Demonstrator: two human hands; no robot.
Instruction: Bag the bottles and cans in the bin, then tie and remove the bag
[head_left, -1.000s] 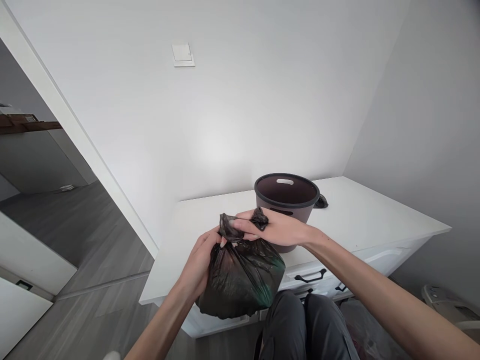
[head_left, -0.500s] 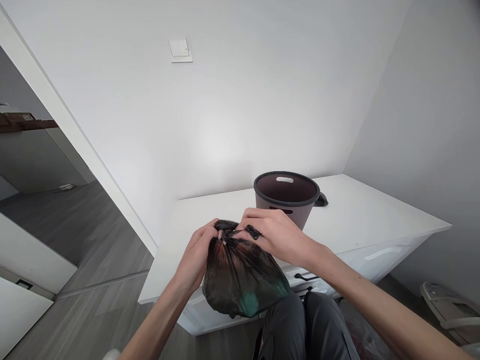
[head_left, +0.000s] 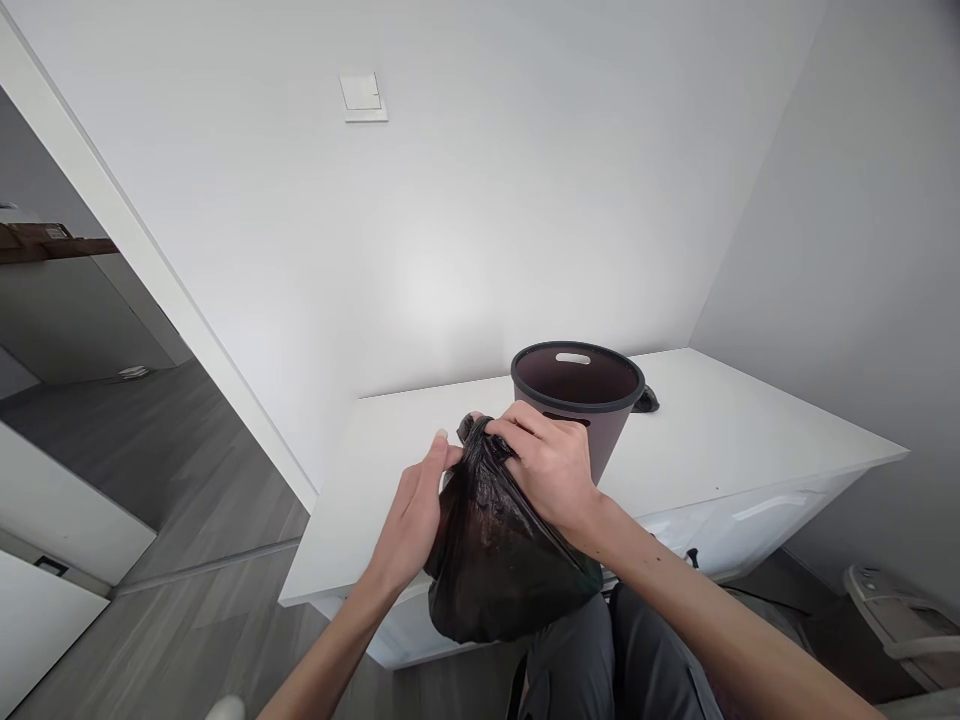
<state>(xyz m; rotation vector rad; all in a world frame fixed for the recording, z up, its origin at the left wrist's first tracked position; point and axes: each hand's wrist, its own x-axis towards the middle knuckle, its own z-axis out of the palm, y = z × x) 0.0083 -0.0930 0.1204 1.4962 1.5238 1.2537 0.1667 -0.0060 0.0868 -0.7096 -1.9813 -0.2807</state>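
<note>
A filled black plastic garbage bag (head_left: 510, 570) hangs in front of the white cabinet's edge, above my knees. My right hand (head_left: 551, 465) is closed around the bag's gathered, twisted neck. On the neck's other side is my left hand (head_left: 416, 510), its thumb pointing up and its fingertips against the plastic; some of its fingers are hidden behind the bag. Just behind my right hand stands an upright purple-brown trash can (head_left: 611, 435) with a dark rim and handle slots. Its visible inside wall has no liner.
The white cabinet top (head_left: 750, 420) carries the can and a small black plastic bundle (head_left: 646, 400) beside it. A light switch (head_left: 363, 95) is on the wall. A doorway opens at left. A grey appliance-like object (head_left: 900, 610) stands on the floor at right.
The bag's neck has been drawn up and bunched more tightly. Both hands have shifted, the left slightly right. My left thumb now sticks up, and the bag has turned, hiding the green contents.
</note>
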